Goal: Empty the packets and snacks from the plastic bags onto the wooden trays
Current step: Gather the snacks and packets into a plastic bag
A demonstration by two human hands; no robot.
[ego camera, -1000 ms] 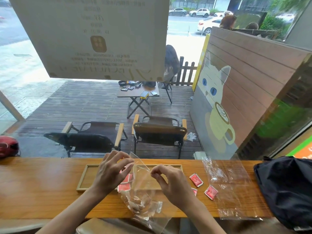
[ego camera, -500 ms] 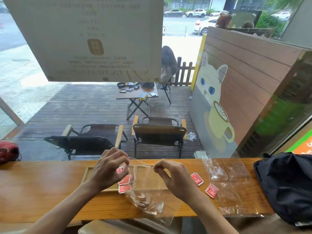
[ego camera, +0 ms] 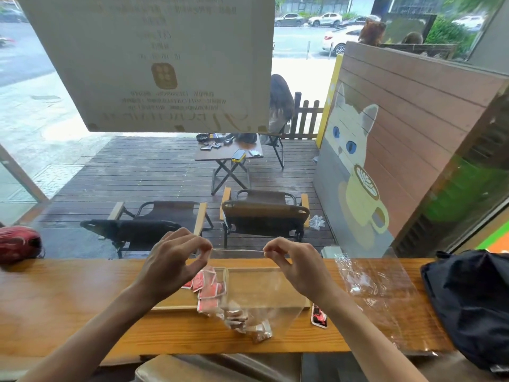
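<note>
Both hands pinch the top edge of a clear plastic bag (ego camera: 256,307), left hand (ego camera: 172,264) at one corner, right hand (ego camera: 296,267) at the other, the remaining fingers curled. The bag hangs over the wooden tray (ego camera: 264,285), snacks (ego camera: 245,322) bunched at its bottom. Red packets (ego camera: 209,285) lie on the tray's left part.

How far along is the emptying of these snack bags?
Done: red packets lie on the left wooden tray, and one clear plastic bag lies flat. In hand: both hands pinch a second clear bag. Left: its brown snacks.
</note>
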